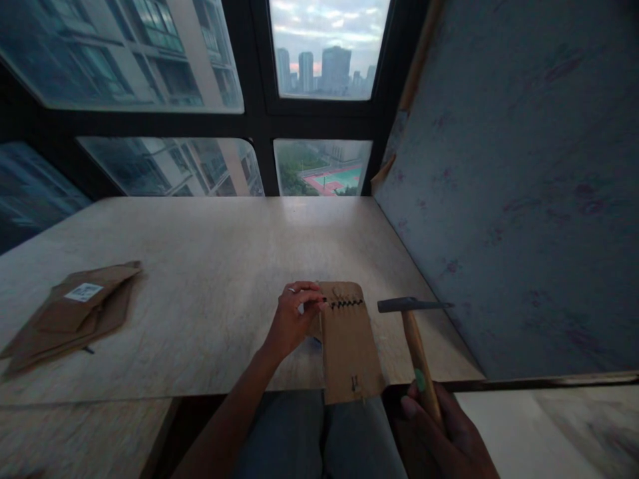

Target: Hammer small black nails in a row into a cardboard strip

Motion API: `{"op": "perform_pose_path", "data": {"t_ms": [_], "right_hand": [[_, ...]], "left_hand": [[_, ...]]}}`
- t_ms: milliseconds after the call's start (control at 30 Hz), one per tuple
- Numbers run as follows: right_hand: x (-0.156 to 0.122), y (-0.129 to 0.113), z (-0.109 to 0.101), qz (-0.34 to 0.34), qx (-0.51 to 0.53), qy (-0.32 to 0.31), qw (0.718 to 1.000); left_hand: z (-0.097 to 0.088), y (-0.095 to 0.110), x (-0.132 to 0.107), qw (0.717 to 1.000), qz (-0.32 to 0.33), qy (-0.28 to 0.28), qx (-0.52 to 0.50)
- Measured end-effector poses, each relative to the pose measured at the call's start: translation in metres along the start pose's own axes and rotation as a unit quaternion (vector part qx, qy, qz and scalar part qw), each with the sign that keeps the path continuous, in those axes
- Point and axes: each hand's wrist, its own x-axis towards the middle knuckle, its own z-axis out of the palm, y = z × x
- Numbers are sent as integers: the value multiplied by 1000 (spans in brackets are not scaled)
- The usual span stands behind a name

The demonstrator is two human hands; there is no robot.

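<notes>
Gripping the hammer (418,352) by its wooden handle, the right hand (446,429) sits at the lower right of the frame, fingers wrapped below a green patch. The hammer's head is raised, its blunt end towards the board (352,352) and apart from it, its narrow end pointing right.

The left hand (295,313), just below the centre, has thumb and fingers drawn together at the board's upper left edge, by the end of a dark zigzag row (347,303); I cannot tell whether they pinch something small or only the edge.

The board lies at the lower centre, its bottom end reaching past the near edge of the worktop (200,286), above the legs (289,432). Small marks or fittings show near that end, too small to make out.

To the right, a narrowing strip of worktop separates the board from the patterned wall (529,199), limiting sideways room there. Leftward, a broad stretch runs to the brown bags (82,309) at the left of the frame, well apart from the hands. Beyond the board, more worktop extends to the dark window frame (319,123) across the top.
</notes>
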Motion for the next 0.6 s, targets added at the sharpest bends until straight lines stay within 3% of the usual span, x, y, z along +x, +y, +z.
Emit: {"op": "perform_pose_path", "data": {"t_ms": [233,433,600], "right_hand": [[1,-4,3,-14,2,-22,1000],[-2,-3,6,25,55,-45,997],[-3,-9,7,10,58,-44,997]], "left_hand": [[6,-5,-4,1000,27,-7,6],[9,-4,-6,997,44,-10,63],[11,-1,-8,993,70,-7,95]]}}
